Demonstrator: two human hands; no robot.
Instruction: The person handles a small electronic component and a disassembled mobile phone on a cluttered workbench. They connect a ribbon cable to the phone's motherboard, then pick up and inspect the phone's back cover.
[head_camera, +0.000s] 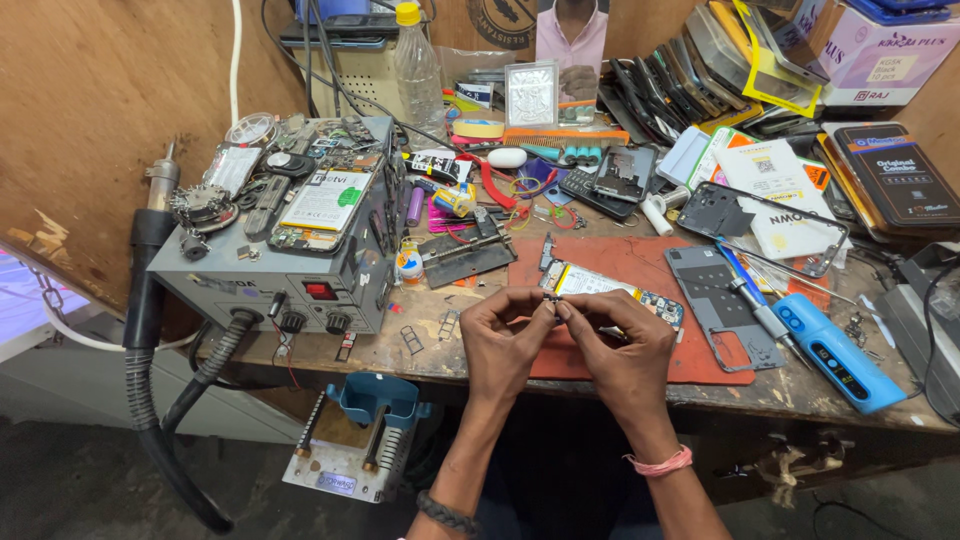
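Both hands meet over the front edge of the tabletop (420, 350). Left hand (505, 345) and right hand (625, 350) are pinched together, fingertips touching, on a small dark part (551, 298); too small to identify. The part sits above the near edge of the red mat (620, 265).

Just behind the hands, on the mat: an opened phone (610, 285) w/ battery exposed. Right of it, a grey phone frame (715, 300), then a blue tool (835, 352) lying diagonal near the tabletop's front right edge.

Left of the hands: a grey repair station (290, 250), knobs facing front, parts piled on top; its black hose (150, 400) drops past the tabletop's left edge toward the floor. A blue holder (375, 400) hangs below the front edge.

Open room: narrow bare strip btwn station and mat, w/ small metal trays (412, 340) on it. Rear and right of the tabletop are crowded w/ phones, boxes, a plastic bottle (415, 65).
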